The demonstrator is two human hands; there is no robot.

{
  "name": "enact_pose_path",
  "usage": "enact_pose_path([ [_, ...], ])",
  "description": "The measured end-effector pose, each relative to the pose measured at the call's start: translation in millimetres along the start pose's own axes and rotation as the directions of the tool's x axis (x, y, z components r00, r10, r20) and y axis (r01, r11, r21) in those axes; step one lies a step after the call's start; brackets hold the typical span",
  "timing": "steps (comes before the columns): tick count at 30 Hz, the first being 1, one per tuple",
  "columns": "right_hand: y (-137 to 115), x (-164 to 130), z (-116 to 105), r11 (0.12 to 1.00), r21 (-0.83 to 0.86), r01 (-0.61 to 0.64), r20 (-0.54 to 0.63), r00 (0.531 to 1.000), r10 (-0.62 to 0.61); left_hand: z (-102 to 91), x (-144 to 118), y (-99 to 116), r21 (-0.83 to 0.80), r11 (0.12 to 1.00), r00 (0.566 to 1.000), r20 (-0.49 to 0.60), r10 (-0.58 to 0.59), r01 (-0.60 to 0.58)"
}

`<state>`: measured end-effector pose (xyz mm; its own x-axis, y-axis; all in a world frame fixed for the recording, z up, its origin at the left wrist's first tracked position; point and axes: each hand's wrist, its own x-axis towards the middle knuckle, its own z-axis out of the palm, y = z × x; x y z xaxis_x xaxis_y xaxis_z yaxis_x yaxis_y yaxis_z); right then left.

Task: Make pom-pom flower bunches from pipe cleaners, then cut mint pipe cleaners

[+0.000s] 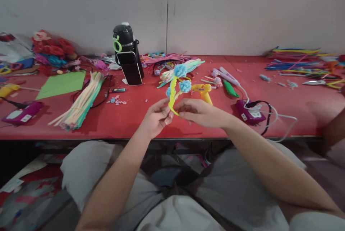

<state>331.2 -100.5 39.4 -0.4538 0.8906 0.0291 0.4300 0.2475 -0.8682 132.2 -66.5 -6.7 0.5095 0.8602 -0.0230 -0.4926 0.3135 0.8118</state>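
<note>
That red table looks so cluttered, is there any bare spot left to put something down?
Yes. The red table is bare along its front edge between the pipe-cleaner bundle and the left hand, and again at the right, in front of the scissors, beyond the purple device. The back strip, around the black bottle, is crowded.

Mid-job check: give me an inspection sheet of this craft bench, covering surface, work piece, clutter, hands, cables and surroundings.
Surface: red table, littered with scraps.
Job's things: yellow pipe-cleaner stem with blue pompoms, held above the table.
Clutter: pale pipe-cleaner bundle, green paper, black bottle, yellow glue gun.
Grippers: left hand and right hand both pinch the stem's lower end.
Cables: white and black cords at a purple box.
Surroundings: grey wall; another person's arm at right.
</note>
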Motion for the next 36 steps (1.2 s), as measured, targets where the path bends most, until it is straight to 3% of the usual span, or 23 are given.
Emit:
enact_pose_path([
  [2,-2.9,1.4,6.8,0.997,0.079,-0.010,-0.015,1.000,0.012,-0.4,1.1,-3.1,0.018,1.000,1.000,-0.029,0.011,-0.010],
  [7,-0.8,6.7,20.1,0.996,0.076,-0.056,-0.231,0.970,0.072,2.7,1.3,-8.1,0.121,0.991,0.998,-0.029,0.063,-0.060],
  [17,6.9,9.5,26.1,0.998,-0.042,-0.042,-0.346,0.938,0.025,-2.3,0.8,-2.4,0.334,0.941,0.999,0.004,0.054,-0.052],
  [23,9.7,10.8,30.8,0.940,-0.278,-0.199,-0.463,0.885,0.050,-3.2,-0.4,3.4,0.493,0.866,0.986,-0.082,0.146,-0.087],
  [27,3.3,9.6,35.2,0.847,-0.473,-0.245,-0.423,0.906,0.026,-0.3,-1.8,2.1,0.611,0.783,0.970,-0.100,0.221,-0.115],
  [31,-1.6,7.7,36.2,0.759,-0.597,-0.260,-0.374,0.927,0.023,-1.6,-1.5,-0.1,0.607,0.791,0.969,-0.139,0.205,-0.080],
  [33,-1.7,6.4,32.7,0.782,-0.593,-0.193,-0.316,0.949,-0.005,-3.7,-1.0,0.8,0.579,0.812,0.968,-0.151,0.201,-0.078],
  [36,-0.1,4.9,24.7,0.901,-0.434,-0.004,-0.206,0.974,-0.096,-4.7,-0.6,3.7,0.485,0.873,0.976,-0.155,0.154,-0.060],
])
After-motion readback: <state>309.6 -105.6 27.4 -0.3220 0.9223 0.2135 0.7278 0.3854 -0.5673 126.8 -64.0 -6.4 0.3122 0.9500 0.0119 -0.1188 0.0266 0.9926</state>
